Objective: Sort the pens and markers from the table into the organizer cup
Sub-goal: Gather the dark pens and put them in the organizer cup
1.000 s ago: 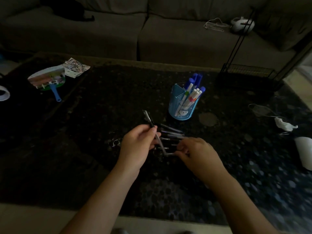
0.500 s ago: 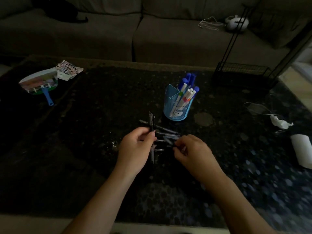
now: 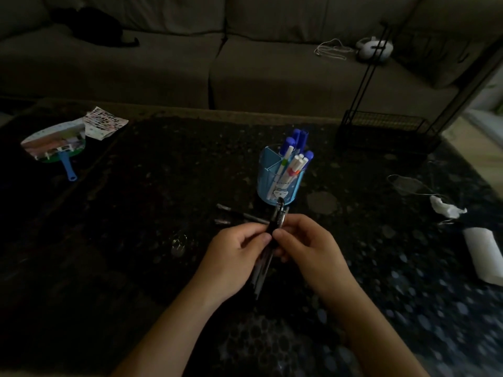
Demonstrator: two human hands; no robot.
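Note:
A blue organizer cup (image 3: pixel 280 186) stands mid-table, holding several white markers with blue caps (image 3: pixel 295 148). Just in front of it, my left hand (image 3: pixel 234 257) and my right hand (image 3: pixel 307 246) meet around a bundle of dark pens (image 3: pixel 276 221). The bundle stands nearly upright, its tips reaching up to the cup's base and its lower ends sticking out below my hands. Two more dark pens (image 3: pixel 239 214) lie flat on the dark table (image 3: pixel 136 240) to the left of the bundle.
A hand fan with a blue handle (image 3: pixel 57 145) and a printed sheet (image 3: pixel 104 123) lie far left. A black wire rack (image 3: pixel 386 131) stands back right. A crumpled tissue (image 3: pixel 446 208) and white roll (image 3: pixel 487 257) sit at the right. A small metal ring (image 3: pixel 178 243) lies left of my hands. A sofa lies behind.
My hands have come together and gathered the loose pens into one upright bundle. Earlier the left hand held one pen while the right picked at those on the table.

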